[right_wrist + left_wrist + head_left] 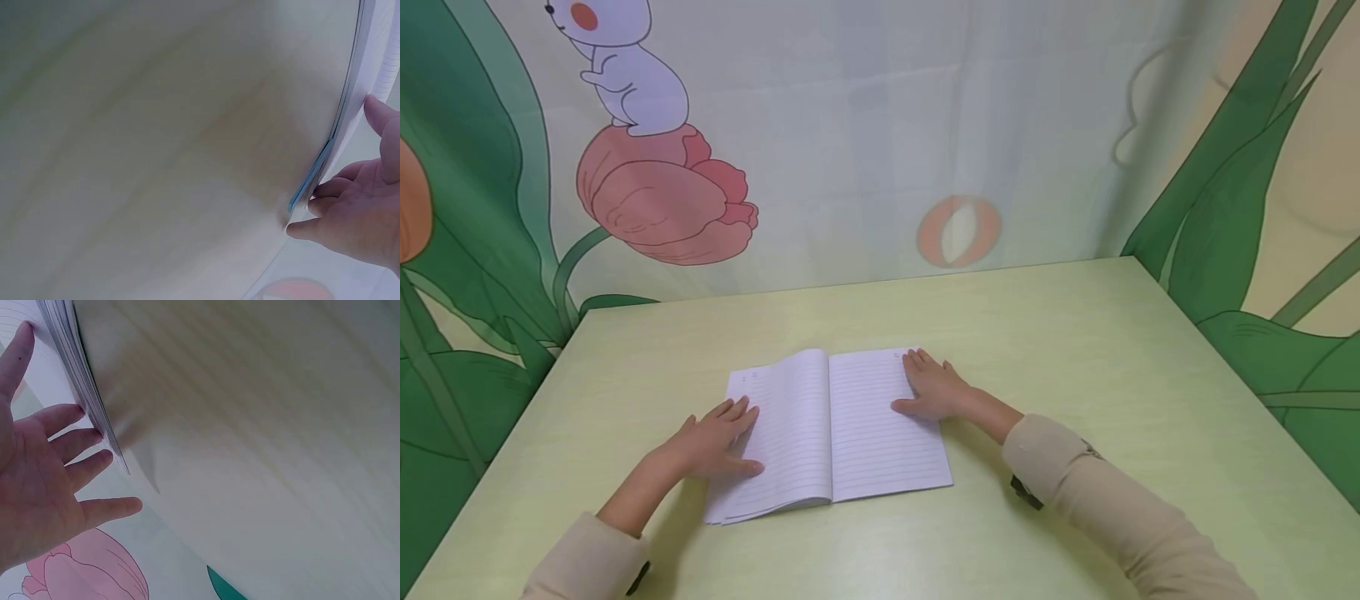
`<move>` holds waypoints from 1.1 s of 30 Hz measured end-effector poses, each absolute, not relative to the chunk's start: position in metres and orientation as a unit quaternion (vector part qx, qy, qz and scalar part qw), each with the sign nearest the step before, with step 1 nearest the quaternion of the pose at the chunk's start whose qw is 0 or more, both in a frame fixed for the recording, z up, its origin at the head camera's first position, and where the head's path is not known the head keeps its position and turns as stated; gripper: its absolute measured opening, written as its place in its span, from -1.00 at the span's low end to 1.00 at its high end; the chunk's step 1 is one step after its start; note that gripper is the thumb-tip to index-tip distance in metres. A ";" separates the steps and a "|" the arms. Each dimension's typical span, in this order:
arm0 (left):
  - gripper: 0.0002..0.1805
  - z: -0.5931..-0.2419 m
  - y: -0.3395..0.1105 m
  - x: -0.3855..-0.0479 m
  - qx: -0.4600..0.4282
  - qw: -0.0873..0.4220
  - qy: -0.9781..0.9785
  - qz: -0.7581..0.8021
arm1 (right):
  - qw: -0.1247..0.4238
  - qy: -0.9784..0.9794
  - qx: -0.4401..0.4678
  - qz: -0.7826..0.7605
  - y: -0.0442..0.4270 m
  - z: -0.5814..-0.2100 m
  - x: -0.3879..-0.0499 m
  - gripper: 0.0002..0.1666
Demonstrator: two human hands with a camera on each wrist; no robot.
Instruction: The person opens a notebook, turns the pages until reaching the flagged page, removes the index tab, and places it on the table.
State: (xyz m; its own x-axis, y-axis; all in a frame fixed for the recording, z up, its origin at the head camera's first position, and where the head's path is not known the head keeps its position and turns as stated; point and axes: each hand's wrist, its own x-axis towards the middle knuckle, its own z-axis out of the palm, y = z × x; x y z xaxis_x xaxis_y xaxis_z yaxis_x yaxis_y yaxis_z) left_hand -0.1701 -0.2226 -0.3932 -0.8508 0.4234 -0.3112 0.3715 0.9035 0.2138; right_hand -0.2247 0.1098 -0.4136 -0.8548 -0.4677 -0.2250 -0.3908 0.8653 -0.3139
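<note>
An open notebook (880,442) with ruled pages lies on the table, its spine running toward the person. The left page bulges up near the fold; the right page lies flatter. The left hand (718,442) rests on the outer edge of the left page, fingers spread and thumb pointing inward. On the upper outer edge of the right page rests the right hand (934,387), its fingers extended. In the left wrist view, the left hand's straight fingers (87,472) touch the page edges. The right wrist view shows the right hand (369,194) along the notebook's edge, where a blue strip (309,178) shows.
The pale wooden table (1037,333) surrounds the notebook on all sides. Behind it hangs a printed curtain (850,167) with a pink flower and a white animal. Green leaf prints (1225,208) flank the right side. Beige sleeves (1097,492) cover the forearms.
</note>
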 end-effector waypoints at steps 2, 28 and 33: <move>-0.03 -0.394 -0.223 -0.170 0.211 0.176 0.959 0.072 | 0.151 0.953 -0.226 -0.136 0.110 -0.413 -0.224 -0.04; -0.02 -0.395 -0.223 -0.168 0.219 0.160 0.960 0.069 | 0.201 0.922 -0.230 -0.237 0.095 -0.410 -0.219 -0.09; -0.02 -0.396 -0.222 -0.169 0.217 0.161 0.960 0.071 | 0.230 0.895 -0.252 -0.288 0.081 -0.407 -0.214 -0.16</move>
